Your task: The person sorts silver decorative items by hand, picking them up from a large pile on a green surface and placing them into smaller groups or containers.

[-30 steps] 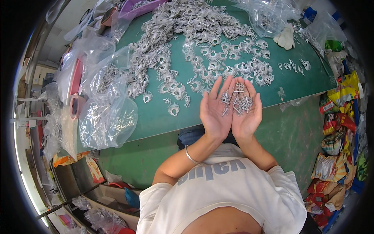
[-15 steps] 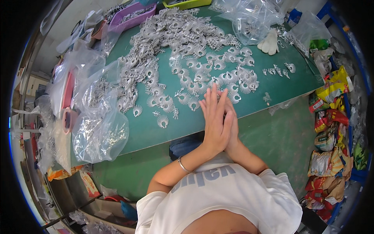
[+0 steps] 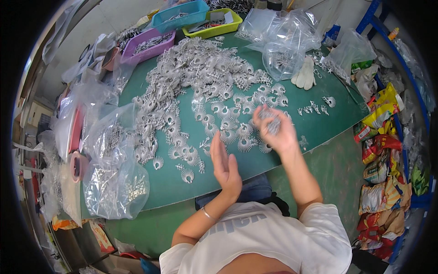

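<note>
My left hand [image 3: 226, 166] is raised edge-on over the near part of the green table [image 3: 205, 185], its fingers straight and nothing visible in it. To its right, my right hand [image 3: 282, 136] is slightly blurred, with curled fingers around a few grey fan-shaped metal pieces [image 3: 272, 124]; how many cannot be made out. Loose fan-shaped pieces [image 3: 229, 124] lie spread just beyond both hands. Farther back they merge into a big heap [image 3: 196, 68] mixed with small branch-shaped pieces. One single fan piece [image 3: 187, 175] rests to the left of my left hand.
Purple [image 3: 148, 44], blue [image 3: 180, 17] and yellow-green [image 3: 213, 28] trays stand along the back. Clear plastic bags lie at left [image 3: 116, 182] and back right [image 3: 285, 57], beside a white glove [image 3: 305, 74]. A short row of branch pieces [image 3: 312, 108] sits at right. Colourful packages [image 3: 378, 171] line the right side.
My hands were pressed palm to palm and have come apart, the left moving left and nearer, the right moving right. Grey pieces now show in my right hand. The view has shifted.
</note>
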The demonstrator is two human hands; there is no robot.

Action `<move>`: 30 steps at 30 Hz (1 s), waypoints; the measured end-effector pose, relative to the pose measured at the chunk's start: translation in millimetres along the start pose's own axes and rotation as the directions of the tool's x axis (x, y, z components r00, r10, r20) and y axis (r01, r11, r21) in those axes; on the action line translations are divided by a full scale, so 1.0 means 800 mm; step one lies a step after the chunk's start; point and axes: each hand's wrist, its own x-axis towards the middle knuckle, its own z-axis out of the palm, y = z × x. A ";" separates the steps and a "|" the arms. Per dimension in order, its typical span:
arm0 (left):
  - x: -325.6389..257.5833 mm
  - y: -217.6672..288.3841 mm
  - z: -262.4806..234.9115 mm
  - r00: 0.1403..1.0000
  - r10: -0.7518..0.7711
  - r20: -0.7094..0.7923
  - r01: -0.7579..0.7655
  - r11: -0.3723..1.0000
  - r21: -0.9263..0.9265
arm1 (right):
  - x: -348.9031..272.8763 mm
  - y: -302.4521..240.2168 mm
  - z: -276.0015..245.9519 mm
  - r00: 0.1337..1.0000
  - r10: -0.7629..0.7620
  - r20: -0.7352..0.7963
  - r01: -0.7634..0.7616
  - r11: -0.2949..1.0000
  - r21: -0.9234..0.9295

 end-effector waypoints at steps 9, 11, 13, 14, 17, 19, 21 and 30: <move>0.001 -0.018 -0.002 0.982 -0.142 0.127 0.135 0.989 0.062 | 0.154 -0.168 0.181 0.734 -0.668 0.124 0.674 0.693 -0.257; 0.002 -0.020 -0.004 0.972 -0.153 0.177 0.136 0.985 0.108 | 0.165 -0.175 0.193 0.665 -0.740 0.097 0.727 0.613 -0.308; 0.005 -0.024 -0.006 0.965 -0.159 0.207 0.132 0.982 0.138 | 0.167 -0.188 0.189 0.700 -0.696 0.163 0.686 0.590 -0.427; 0.006 -0.026 -0.006 0.963 -0.161 0.216 0.132 0.981 0.142 | 0.165 -0.196 0.187 0.714 -0.672 0.194 0.666 0.569 -0.482; 0.005 -0.027 -0.016 0.955 -0.191 0.226 0.148 0.970 0.194 | 0.136 -0.167 0.171 0.773 -0.554 0.309 0.516 0.267 -0.814; 0.011 -0.027 -0.014 0.952 -0.211 0.223 0.179 0.971 0.158 | 0.106 -0.150 0.150 0.770 -0.526 0.361 0.430 0.009 -0.903; 0.014 -0.028 -0.016 0.919 -0.237 0.316 0.160 0.955 0.251 | 0.077 -0.156 0.124 0.756 -0.411 0.510 0.360 -0.390 -0.848; 0.035 -0.029 0.021 0.832 -0.076 0.550 -0.322 0.741 0.589 | -0.087 -0.088 0.003 0.786 -0.084 0.613 0.053 -0.978 -0.202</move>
